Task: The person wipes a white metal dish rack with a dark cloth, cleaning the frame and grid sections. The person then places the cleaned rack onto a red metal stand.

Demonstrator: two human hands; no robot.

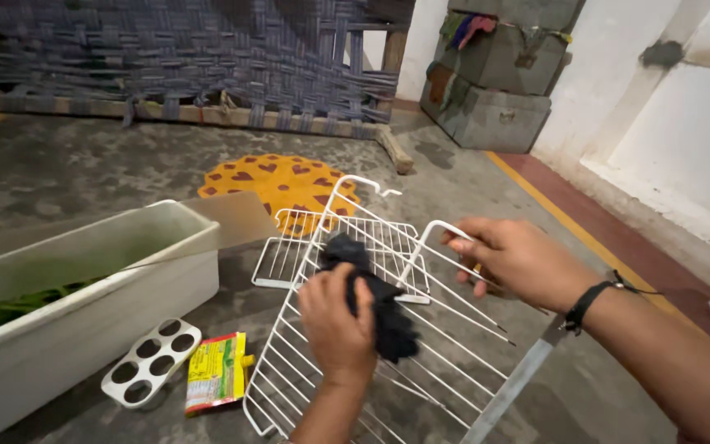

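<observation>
Here we see a white wire rack (388, 329) tilted up off the grey floor (84, 164), its far edge raised and its near corner resting low. Our left hand (337, 321) has its fingers curled shut around a dark cloth (375, 300), which is pressed against the wires near the rack's middle. Our right hand (519, 259) closes its fingers around the rack's upturned right-hand rail, steadying it. A second, smaller wire shelf (289, 247) lies flat on the floor just behind. To the left stand a white plastic bin (125, 288) holding green leaves, a white egg tray (151, 362) and a yellow-green packet (217, 372). For wiping well, we judge it best to run the cloth along each wire while the right hand keeps the frame from flexing.
</observation>
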